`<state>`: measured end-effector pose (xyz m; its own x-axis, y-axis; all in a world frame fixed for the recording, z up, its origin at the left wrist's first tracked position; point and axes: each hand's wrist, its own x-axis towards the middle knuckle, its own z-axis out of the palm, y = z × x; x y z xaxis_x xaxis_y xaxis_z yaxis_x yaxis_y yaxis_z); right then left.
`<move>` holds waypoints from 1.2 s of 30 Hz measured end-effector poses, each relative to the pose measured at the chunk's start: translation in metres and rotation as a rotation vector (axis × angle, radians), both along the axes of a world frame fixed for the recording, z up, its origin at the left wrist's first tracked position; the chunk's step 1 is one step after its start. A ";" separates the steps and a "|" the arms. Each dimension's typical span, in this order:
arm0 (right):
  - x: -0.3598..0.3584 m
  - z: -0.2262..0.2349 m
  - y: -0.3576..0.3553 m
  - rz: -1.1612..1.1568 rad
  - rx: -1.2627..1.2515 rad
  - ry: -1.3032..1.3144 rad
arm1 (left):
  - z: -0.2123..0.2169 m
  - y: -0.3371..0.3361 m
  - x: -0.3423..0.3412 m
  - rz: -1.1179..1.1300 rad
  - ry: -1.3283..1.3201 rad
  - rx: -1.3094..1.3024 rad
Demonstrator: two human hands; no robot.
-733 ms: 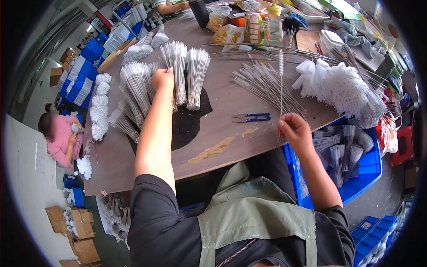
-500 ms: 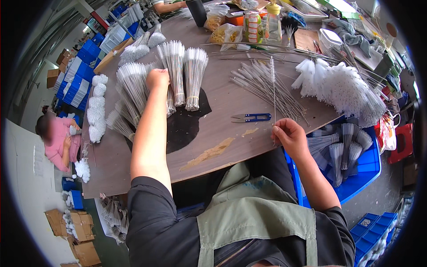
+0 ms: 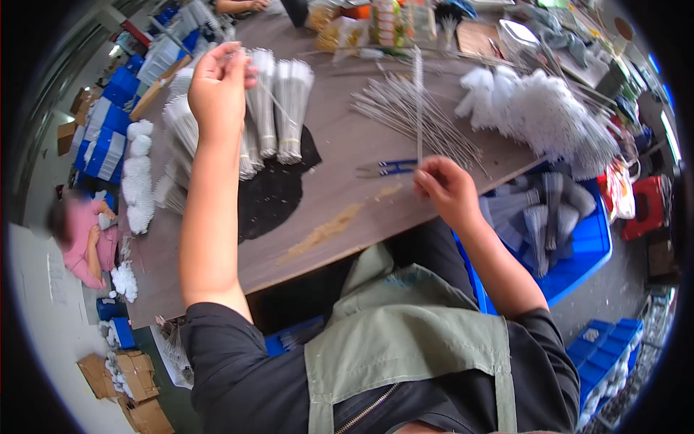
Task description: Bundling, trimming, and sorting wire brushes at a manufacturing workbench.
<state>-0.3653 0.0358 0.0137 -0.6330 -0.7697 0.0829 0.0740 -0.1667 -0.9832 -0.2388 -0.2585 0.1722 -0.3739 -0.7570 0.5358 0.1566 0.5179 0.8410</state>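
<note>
At the far left of the frame a person in pink (image 3: 76, 235) sits below the bench edge. The left hand (image 3: 220, 79) has lifted off the bundled wire brushes (image 3: 278, 101) at upper left, its grip now pinched on one thin wire. Right of centre, the right hand (image 3: 448, 189) has drawn toward the near bench (image 3: 340, 210) edge, grip clamped on an upright brush (image 3: 418, 101) beside blue pliers (image 3: 387, 168). Fluffy white brushes (image 3: 535, 116) and a blue crate (image 3: 578, 246) fill the right.
</note>
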 end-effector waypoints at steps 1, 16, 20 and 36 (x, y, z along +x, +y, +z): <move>0.003 0.005 -0.007 0.006 -0.022 0.001 | -0.004 0.036 0.002 -0.130 -0.067 0.112; 0.038 -0.010 -0.043 -0.132 -0.026 0.502 | -0.099 0.149 0.011 -0.331 -0.071 0.151; 0.039 -0.025 -0.044 -0.058 0.017 0.329 | -0.101 0.151 0.014 -0.305 -0.073 0.061; 0.035 0.010 -0.041 0.031 0.056 0.665 | -0.095 0.151 0.018 -0.259 -0.119 -0.055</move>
